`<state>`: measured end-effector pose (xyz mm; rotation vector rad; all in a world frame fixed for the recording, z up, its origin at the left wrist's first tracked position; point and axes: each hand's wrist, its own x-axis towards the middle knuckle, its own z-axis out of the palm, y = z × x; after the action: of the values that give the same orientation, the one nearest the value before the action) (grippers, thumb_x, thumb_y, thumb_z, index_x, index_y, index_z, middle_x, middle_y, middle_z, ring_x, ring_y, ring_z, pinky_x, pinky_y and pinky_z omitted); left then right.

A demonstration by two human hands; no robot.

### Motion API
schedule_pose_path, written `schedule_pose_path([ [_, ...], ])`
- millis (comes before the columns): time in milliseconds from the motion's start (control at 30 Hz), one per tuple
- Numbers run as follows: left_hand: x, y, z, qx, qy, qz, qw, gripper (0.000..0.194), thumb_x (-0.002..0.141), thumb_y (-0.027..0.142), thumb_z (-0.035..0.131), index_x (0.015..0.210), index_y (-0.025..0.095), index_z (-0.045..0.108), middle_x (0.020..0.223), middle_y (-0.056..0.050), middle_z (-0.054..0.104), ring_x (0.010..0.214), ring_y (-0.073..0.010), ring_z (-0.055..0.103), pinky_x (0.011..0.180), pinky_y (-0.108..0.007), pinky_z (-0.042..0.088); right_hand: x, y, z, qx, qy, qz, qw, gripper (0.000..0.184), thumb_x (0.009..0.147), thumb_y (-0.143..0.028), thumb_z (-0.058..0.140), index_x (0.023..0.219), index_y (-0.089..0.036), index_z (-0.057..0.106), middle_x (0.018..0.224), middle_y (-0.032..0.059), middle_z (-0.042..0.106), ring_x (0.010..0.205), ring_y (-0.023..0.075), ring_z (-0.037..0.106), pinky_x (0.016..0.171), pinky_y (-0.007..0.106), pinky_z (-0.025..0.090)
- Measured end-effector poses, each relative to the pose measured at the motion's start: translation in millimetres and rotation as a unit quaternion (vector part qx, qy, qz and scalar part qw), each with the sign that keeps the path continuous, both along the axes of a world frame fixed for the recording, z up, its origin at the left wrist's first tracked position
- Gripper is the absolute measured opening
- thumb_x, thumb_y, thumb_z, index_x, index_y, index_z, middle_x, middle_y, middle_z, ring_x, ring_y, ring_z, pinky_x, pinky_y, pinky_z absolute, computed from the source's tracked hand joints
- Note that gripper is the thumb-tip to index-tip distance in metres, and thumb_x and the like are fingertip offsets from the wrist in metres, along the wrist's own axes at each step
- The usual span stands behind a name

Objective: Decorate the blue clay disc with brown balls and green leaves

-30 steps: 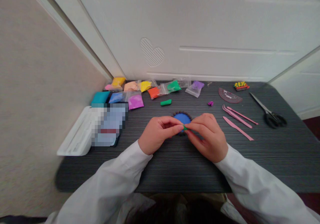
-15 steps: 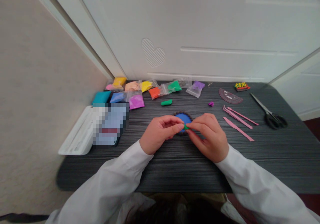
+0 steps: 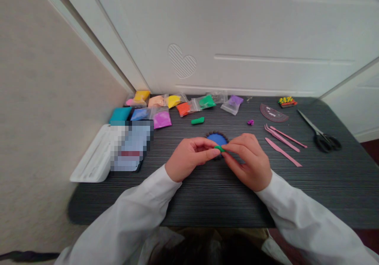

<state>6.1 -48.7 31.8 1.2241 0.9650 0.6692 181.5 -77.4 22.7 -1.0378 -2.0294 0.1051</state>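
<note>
A small piece of green clay (image 3: 219, 148) is pinched between the fingertips of both hands. My left hand (image 3: 189, 154) grips its left end with thumb and forefinger. From the other side my right hand (image 3: 247, 158) holds it, fingers closed. Just behind and beneath the fingertips lies a blue clay disc (image 3: 216, 139) edged with small dark brown balls (image 3: 215, 133); its near part is mostly hidden by the hands. A roll of green clay (image 3: 197, 120) rests on the table beyond my left hand, and a little purple clay lump (image 3: 250, 122) sits beyond my right.
Several bags of coloured clay, including a green one (image 3: 207, 101), line the back. At left are a white tray (image 3: 91, 158) and a blurred phone-like object (image 3: 132, 146). Pink modelling tools (image 3: 282, 151), a protractor (image 3: 274, 113), a yellow-topped clay piece (image 3: 287, 101) and scissors (image 3: 318, 133) lie at right.
The green clay shows more between the fingertips and its shape has shifted slightly. Both hands stay nearly in place. The whole view has moved a little.
</note>
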Motion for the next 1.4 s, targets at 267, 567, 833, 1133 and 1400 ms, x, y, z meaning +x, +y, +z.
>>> schedule_pose_path([
  [267,0.1,0.2,4.3,0.017,0.012,0.001,1.0,0.02,0.066,0.032,0.062,0.076,0.015,0.063,0.059,0.003,0.053,0.048,-0.0034,0.039,0.044,-0.017,0.029,-0.3,0.2,0.8,-0.002,-0.002,0.005,1.0,0.024,0.07,-0.014,0.058,0.093,-0.02,0.057,0.082,0.0027,0.061,0.078,0.0136,0.052,0.076,0.034,0.04],
  [567,2.1,-1.2,5.4,0.03,-0.007,0.0,1.0,0.015,0.067,0.028,0.062,0.076,0.016,0.063,0.06,0.004,0.056,0.048,-0.0023,0.041,0.044,-0.015,0.031,-0.2,0.3,-0.7,0.0,-0.005,0.003,1.0,0.024,0.07,-0.015,0.058,0.093,-0.021,0.057,0.082,0.0025,0.061,0.078,0.0137,0.053,0.077,0.034,0.04],
  [833,2.1,-2.1,5.0,0.032,0.013,0.006,0.999,0.018,0.065,0.029,0.062,0.077,0.015,0.063,0.059,0.003,0.056,0.047,-0.0041,0.042,0.044,-0.016,0.031,-1.0,-0.3,-0.5,-0.005,-0.007,0.009,1.0,0.024,0.072,-0.015,0.056,0.094,-0.022,0.056,0.083,0.0029,0.061,0.078,0.0144,0.053,0.076,0.035,0.04],
  [1133,2.2,-1.9,4.5,0.025,0.0,0.002,1.0,0.016,0.067,0.028,0.061,0.077,0.015,0.062,0.057,0.004,0.054,0.045,-0.0027,0.039,0.041,-0.016,0.028,-1.1,-0.6,-0.8,-0.009,-0.004,0.01,1.0,0.024,0.07,-0.014,0.057,0.094,-0.021,0.056,0.083,0.003,0.061,0.079,0.0145,0.053,0.077,0.035,0.04],
  [1400,1.2,-1.9,4.9,0.03,0.013,0.0,0.999,0.019,0.067,0.031,0.06,0.077,0.014,0.062,0.053,0.004,0.049,0.045,-0.0038,0.038,0.042,-0.017,0.027,-1.0,-0.5,-1.2,-0.011,-0.005,0.007,1.0,0.024,0.071,-0.015,0.057,0.094,-0.021,0.057,0.083,0.0029,0.061,0.079,0.0145,0.053,0.076,0.035,0.041],
])
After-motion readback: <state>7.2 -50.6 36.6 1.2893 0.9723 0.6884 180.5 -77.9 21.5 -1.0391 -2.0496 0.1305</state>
